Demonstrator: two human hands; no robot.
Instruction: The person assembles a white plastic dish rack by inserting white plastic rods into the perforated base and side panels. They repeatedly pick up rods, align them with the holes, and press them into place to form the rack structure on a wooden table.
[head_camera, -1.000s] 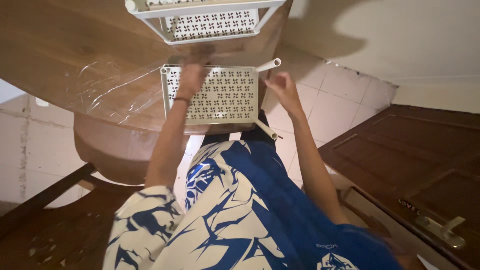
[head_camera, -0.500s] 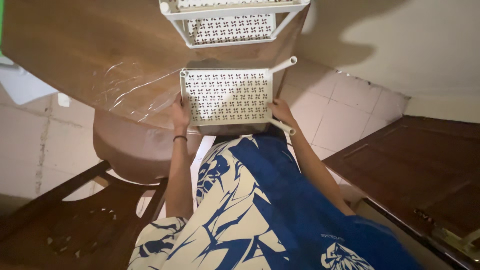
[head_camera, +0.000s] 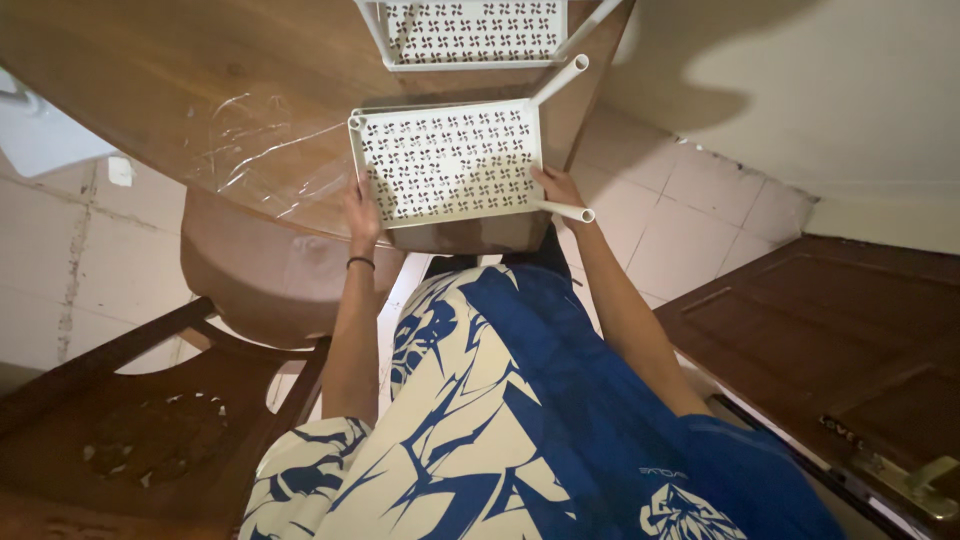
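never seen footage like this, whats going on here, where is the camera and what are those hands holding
There is no machine here: a person works with two bare hands, and the one camera sits on their head and looks down, so you see their arms and a blue and white patterned shirt from above.

The left hand and the right hand each hold a side edge of a white perforated plastic shelf tray, which lies at the edge of a brown wooden table. Two white tubes stick out at the tray's right corners, one of them just by the right hand. A crumpled clear plastic wrap lies on the table left of the tray. Beyond it sits a second white perforated tray, partly cut off by the picture's edge.

A wooden chair stands at lower left, and a wooden door at right, on a tiled floor.
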